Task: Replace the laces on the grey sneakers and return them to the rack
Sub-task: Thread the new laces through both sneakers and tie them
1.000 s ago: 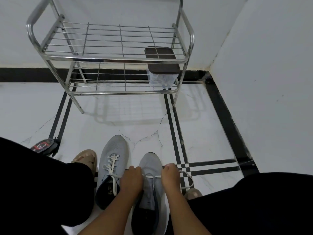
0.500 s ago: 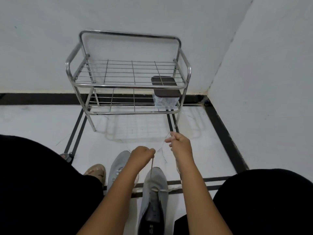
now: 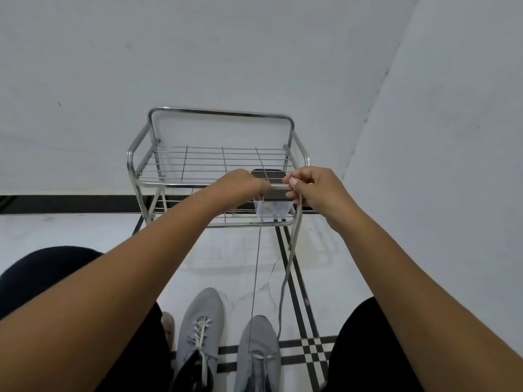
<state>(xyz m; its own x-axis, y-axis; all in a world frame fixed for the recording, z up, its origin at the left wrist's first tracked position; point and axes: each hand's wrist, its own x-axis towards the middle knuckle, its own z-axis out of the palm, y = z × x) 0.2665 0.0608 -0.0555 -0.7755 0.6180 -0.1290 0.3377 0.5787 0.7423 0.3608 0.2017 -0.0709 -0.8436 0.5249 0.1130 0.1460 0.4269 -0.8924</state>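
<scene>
1. head view: both arms were raised in front of the rack (image 3: 209, 168); the left hand (image 3: 243, 183) pinched one end of the lace (image 3: 256, 264), the right hand (image 3: 311, 188) pinched the other end, and the two hands sat close together but apart
2. head view: the two strands ran down taut to the right grey sneaker (image 3: 259, 352) on the floor, threaded through what appeared to be only its lowest eyelets
3. head view: the left grey sneaker (image 3: 201, 318) stood just beside it, already laced in white
4. handling, as judged: the lace was light, limp and prone to twisting; best held near its tips, with both ends drawn level before the next eyelets
</scene>
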